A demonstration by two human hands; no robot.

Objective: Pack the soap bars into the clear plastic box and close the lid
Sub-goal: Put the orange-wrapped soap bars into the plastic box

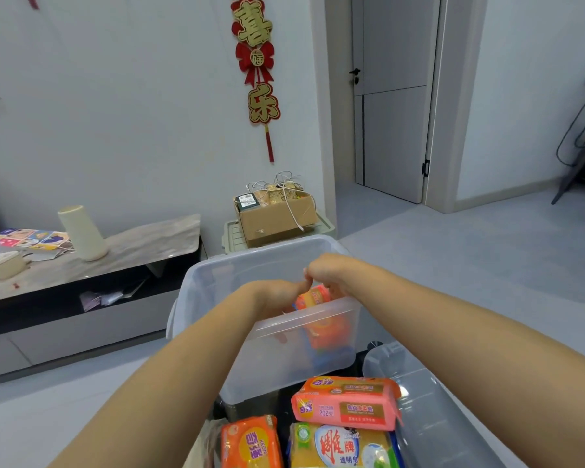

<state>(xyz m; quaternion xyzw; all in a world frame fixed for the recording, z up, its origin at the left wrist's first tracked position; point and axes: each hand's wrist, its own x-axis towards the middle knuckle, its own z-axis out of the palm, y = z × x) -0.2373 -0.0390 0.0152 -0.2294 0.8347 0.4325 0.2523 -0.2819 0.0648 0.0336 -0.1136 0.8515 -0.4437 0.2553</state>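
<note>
The clear plastic box (217, 282) stands open in front of me. Both my hands reach over its near rim. My left hand (277, 292) and my right hand (328, 271) together grip an orange soap pack (313, 297), held upright inside the box; its lower part shows through the clear wall. Near the bottom edge lie more soap packs: a pink one (345, 403), an orange one (250, 444) and a yellow one (341, 447). The clear lid (429, 417) lies to the right of them.
A low TV cabinet (81, 265) with a cream vase (83, 233) stands at left. Behind the box a cardboard carton (274, 214) sits on a grey crate. Grey floor stretches right toward a door (392, 96).
</note>
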